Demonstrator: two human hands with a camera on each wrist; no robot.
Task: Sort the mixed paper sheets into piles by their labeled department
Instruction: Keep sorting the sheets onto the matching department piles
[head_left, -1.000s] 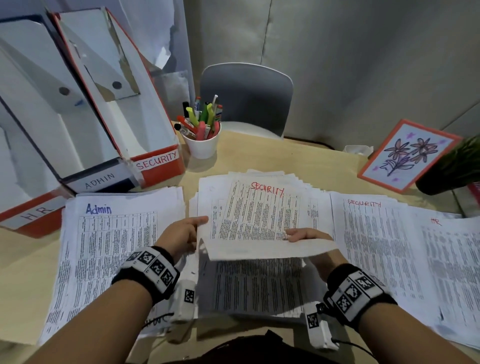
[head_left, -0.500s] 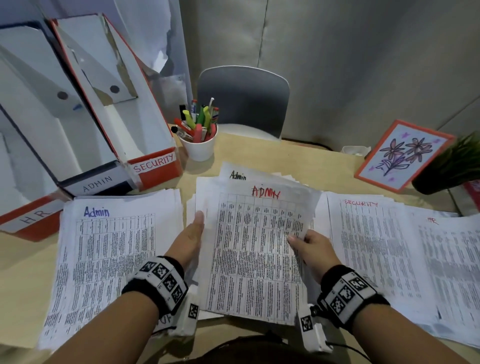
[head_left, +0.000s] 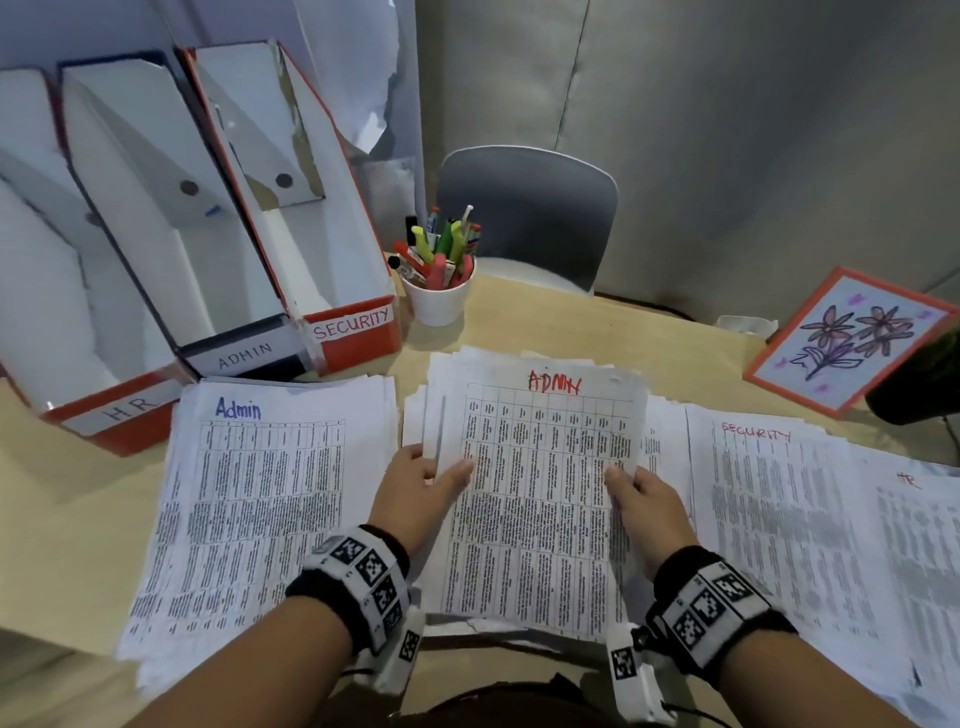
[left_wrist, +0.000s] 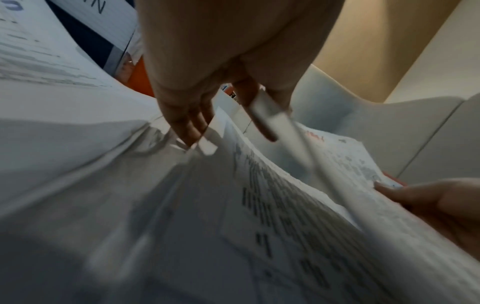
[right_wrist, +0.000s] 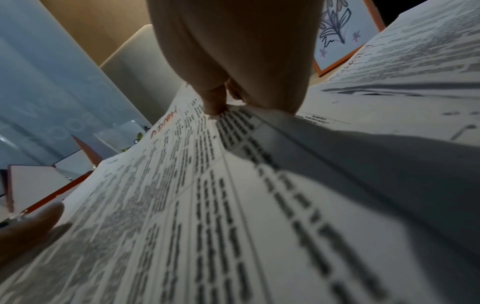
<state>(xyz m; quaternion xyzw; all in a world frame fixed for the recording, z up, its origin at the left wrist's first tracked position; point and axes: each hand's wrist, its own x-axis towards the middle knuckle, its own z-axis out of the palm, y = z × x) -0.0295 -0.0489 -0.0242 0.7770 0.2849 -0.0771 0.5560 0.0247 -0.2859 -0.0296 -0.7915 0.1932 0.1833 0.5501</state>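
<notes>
admin sheet (head_left: 540, 499), thin flat printed paper with a grid table, is pinched at both side edges by left hand (head_left: 415, 493) and right hand (head_left: 649, 501).

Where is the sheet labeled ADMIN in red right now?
Head view, centre: the red-labeled ADMIN sheet tops the middle stack, held between the left hand and right hand.
</notes>
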